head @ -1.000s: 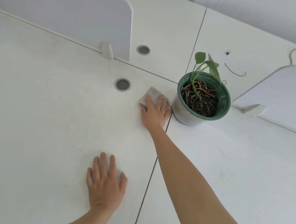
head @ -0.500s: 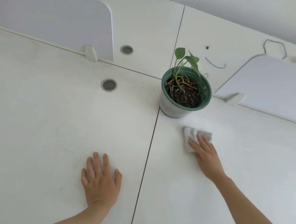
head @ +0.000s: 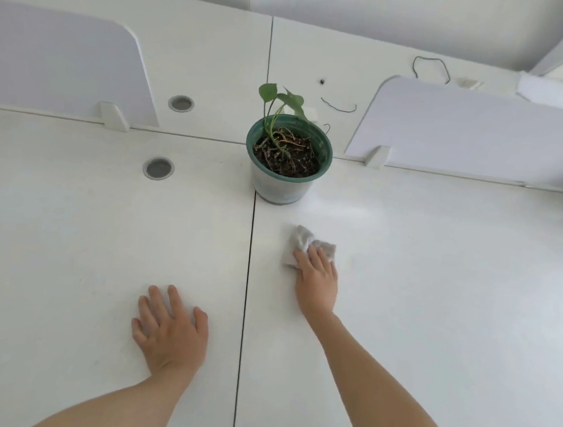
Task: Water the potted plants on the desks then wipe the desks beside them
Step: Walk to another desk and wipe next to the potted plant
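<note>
pale dividers, white wall, daylight

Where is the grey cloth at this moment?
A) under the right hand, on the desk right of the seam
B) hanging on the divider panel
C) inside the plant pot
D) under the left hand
A: the right hand presses the cloth flat on the desk, in front of the plant pot.

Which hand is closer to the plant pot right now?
Right. The right hand presses a cloth on the desk just in front of the pot. The left hand lies flat, farther back, left of the seam.
</note>
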{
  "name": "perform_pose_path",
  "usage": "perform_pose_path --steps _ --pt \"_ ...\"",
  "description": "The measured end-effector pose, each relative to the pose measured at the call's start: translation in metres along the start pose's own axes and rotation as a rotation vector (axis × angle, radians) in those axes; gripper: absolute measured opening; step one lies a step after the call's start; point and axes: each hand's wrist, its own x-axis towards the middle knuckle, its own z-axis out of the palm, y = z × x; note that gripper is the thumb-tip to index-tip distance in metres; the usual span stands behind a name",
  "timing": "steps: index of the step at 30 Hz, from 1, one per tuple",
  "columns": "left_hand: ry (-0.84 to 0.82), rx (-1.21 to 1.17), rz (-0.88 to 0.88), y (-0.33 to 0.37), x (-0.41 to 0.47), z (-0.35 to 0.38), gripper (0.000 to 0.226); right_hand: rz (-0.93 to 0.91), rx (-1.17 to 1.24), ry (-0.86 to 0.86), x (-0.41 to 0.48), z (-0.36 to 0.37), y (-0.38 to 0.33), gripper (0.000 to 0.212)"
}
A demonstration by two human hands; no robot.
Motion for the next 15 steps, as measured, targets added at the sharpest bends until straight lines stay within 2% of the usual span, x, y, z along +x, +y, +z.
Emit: perform_pose_path --steps 3,6,11,15 --pt "-0.027 0.018 0.014 -0.001 0.0 -0.002 0.06 -0.133 0.031 -0.163 -0.027 -0.016 -0.01 0.037" --pt "-0.035 0.024 0.032 -0.002 -0.002 -0.004 0.06 -0.015 0.167 -0.276 -0.048 -0.036 -0.01 0.04" --pt "-0.026 -0.012 0.055 -0.004 -0.005 -0.007 0.058 0.158 0.444 -0.252 -0.101 -0.07 -0.004 0.038" --pt "-0.001 -0.139 0.077 -0.009 -0.005 -0.009 0.055 0.311 0.63 -0.185 -0.151 -0.089 0.001 0.036"
